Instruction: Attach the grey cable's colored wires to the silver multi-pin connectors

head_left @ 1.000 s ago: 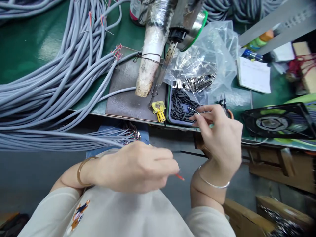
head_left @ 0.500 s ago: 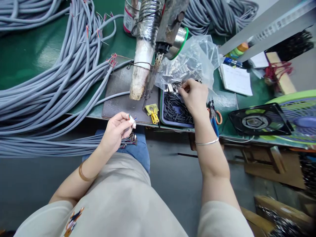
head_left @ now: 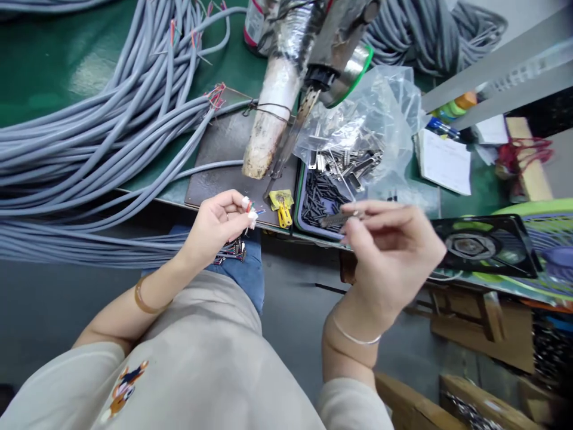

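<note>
My left hand is closed, with white covering on the fingertips. Pinched there are thin coloured wires, red, green and blue, their tips pointing right. My right hand, raised in front of the tray, grips a small metal connector between thumb and fingers; it is blurred. Behind it, the purple tray holds short black tubes. Loose metal connectors lie at the tray's far end, by a clear plastic bag.
Grey cables cover the left side. A soldering iron and a foil-wrapped pipe hang over a dark board. Yellow-handled cutters lie beside the tray. A notepad and a black fan are at right.
My right hand has come out of the tray's far end, toward me, with a metal connector in it. My left hand still holds the wires. The view has shifted slightly.
</note>
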Demonstrator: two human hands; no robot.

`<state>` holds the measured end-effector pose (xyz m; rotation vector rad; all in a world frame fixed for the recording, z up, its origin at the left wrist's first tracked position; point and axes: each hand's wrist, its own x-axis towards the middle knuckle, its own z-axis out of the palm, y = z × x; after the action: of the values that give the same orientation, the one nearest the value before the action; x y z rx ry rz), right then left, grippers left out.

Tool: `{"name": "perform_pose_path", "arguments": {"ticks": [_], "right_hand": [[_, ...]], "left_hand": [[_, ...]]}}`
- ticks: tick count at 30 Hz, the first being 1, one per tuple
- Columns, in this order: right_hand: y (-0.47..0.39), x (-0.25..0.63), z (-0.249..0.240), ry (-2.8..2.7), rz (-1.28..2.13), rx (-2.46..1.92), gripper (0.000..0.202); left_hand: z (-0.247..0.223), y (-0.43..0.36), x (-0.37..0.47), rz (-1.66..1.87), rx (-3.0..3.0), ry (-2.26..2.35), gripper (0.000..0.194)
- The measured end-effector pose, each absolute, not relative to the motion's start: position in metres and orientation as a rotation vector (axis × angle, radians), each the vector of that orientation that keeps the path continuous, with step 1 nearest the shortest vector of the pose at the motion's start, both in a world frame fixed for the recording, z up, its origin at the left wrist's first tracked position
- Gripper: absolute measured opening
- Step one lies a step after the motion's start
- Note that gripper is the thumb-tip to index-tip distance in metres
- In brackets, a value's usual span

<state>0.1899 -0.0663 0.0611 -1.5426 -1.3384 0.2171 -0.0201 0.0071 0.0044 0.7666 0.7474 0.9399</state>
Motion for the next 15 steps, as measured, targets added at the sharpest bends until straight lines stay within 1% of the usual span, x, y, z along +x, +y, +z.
{"name": "perform_pose_path", "arguments": {"ticks": [2, 5, 7, 9, 11, 13, 15], "right_hand": [[-0.077, 0.169, 0.052, -1.301, 0.432, -1.468, 0.021], [-0.078, 0.149, 0.031, -1.228, 0.521, -1.407, 0.022], [-0.072, 0.142, 0.017, -1.220, 0.414, -1.399, 0.019], [-0.066, 0.138, 0.005, -1.260, 0.215, -1.396, 0.012], [-0.062, 0.136, -0.003, -1.336, 0.046, -1.376, 0.015], [-0.060, 0.135, -0.008, -1.408, 0.003, -1.351, 0.020], [-0.060, 0.134, -0.012, -1.430, 0.079, -1.348, 0.017]], "left_hand": [[0.006, 0.008, -0.018, 0.972, 0.796, 0.734, 0.022], [0.007, 0.007, -0.017, 0.990, 0.830, 0.726, 0.021], [0.007, 0.005, -0.017, 0.991, 0.851, 0.730, 0.020], [0.007, 0.004, -0.017, 0.989, 0.873, 0.746, 0.019], [0.006, 0.004, -0.017, 0.983, 0.896, 0.769, 0.021], [0.005, 0.004, -0.017, 0.971, 0.914, 0.791, 0.023], [0.003, 0.005, -0.016, 0.970, 0.927, 0.806, 0.024]]}}
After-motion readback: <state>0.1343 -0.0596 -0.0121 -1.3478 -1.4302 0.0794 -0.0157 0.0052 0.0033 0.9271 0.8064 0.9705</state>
